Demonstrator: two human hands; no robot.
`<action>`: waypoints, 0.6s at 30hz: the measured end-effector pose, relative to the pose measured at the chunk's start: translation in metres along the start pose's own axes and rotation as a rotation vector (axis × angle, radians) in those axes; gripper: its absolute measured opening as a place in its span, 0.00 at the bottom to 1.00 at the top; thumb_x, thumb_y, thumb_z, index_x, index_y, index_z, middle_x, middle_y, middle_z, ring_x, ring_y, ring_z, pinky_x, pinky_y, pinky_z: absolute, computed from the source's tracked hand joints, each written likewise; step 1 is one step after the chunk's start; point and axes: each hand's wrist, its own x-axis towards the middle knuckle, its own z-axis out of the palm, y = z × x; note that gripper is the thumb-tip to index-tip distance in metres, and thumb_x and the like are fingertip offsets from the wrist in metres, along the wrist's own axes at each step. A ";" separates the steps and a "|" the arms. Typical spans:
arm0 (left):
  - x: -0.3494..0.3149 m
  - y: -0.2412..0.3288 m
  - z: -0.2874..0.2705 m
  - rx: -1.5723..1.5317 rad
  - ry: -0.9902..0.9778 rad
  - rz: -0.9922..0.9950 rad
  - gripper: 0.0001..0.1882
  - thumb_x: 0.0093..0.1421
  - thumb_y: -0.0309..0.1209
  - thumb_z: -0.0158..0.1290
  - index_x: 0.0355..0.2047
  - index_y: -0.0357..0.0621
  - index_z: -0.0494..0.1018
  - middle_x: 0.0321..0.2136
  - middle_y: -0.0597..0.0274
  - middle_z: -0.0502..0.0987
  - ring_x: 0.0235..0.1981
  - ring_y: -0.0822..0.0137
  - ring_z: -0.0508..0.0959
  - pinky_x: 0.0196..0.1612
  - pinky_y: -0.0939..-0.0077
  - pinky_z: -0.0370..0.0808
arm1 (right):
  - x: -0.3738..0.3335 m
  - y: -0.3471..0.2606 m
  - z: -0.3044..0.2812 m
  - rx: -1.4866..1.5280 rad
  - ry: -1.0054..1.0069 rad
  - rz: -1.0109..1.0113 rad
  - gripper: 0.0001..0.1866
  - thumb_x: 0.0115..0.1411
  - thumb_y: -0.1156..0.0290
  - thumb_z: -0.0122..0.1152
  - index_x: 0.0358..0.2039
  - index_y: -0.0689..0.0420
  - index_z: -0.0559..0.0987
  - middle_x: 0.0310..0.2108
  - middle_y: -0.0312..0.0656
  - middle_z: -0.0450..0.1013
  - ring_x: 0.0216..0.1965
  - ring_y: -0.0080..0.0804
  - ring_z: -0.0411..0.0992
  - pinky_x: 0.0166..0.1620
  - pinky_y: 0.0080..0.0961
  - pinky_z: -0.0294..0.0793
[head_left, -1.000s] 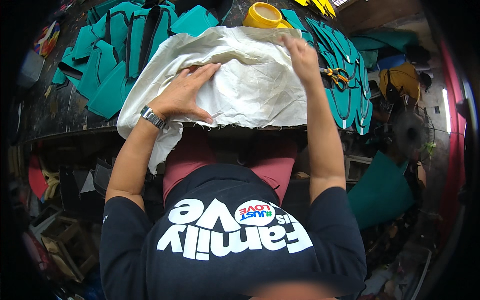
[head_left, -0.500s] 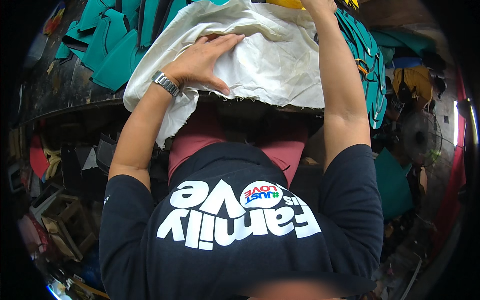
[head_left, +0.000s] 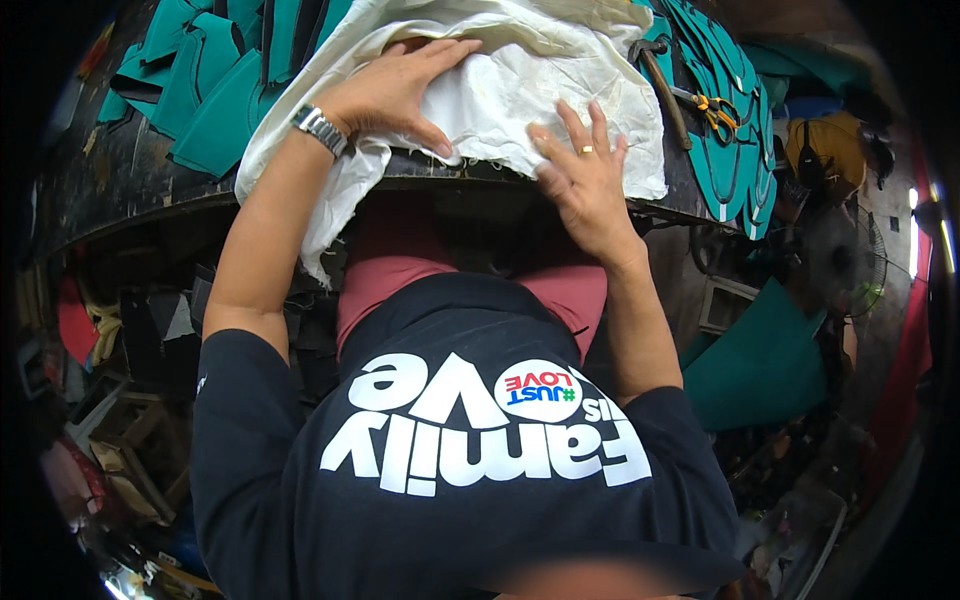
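Observation:
A crumpled white cloth (head_left: 490,105) with a frayed near edge lies over the front of a dark worktable (head_left: 110,190). My left hand (head_left: 400,92), with a metal watch at its wrist, rests on the cloth with thumb and fingers spread. Over the cloth's right part is my right hand (head_left: 585,175), a ring on one finger, its fingers apart and nothing in them. Just right of the cloth lies a hammer (head_left: 665,95), its head partly by the cloth's edge. Beyond it sits a pair of scissors (head_left: 712,112) with yellow-orange handles on green pieces.
Green cut pieces with black edging (head_left: 205,95) are heaped at the table's left. More flat green pieces (head_left: 735,180) overlap at the right edge. Below right hangs a green sheet (head_left: 760,360), with a fan (head_left: 850,260) behind it. Wooden frames (head_left: 135,450) stand low at left.
My right hand has come back from the far side of the table to the cloth's near right part. The hammer and scissors now show. My left hand stays on the cloth.

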 end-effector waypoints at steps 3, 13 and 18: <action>0.007 -0.009 -0.006 0.021 -0.060 -0.030 0.70 0.29 0.49 0.74 0.73 0.54 0.49 0.71 0.54 0.56 0.70 0.51 0.57 0.72 0.57 0.51 | -0.018 -0.001 0.013 -0.301 0.051 0.075 0.52 0.57 0.29 0.52 0.69 0.59 0.61 0.73 0.54 0.48 0.75 0.53 0.34 0.68 0.69 0.28; 0.003 -0.018 -0.009 -0.078 -0.070 0.033 0.72 0.28 0.46 0.76 0.73 0.53 0.48 0.71 0.52 0.55 0.71 0.52 0.55 0.72 0.60 0.51 | 0.024 -0.034 0.022 -0.323 0.015 -0.034 0.66 0.41 0.30 0.69 0.69 0.67 0.56 0.72 0.60 0.46 0.75 0.55 0.34 0.68 0.69 0.30; 0.003 -0.021 -0.007 -0.054 -0.061 0.043 0.71 0.28 0.46 0.76 0.73 0.50 0.49 0.71 0.51 0.56 0.71 0.53 0.56 0.72 0.60 0.51 | 0.049 -0.055 0.029 -0.296 -0.012 -0.063 0.65 0.37 0.43 0.78 0.70 0.60 0.55 0.72 0.57 0.49 0.75 0.55 0.38 0.68 0.71 0.33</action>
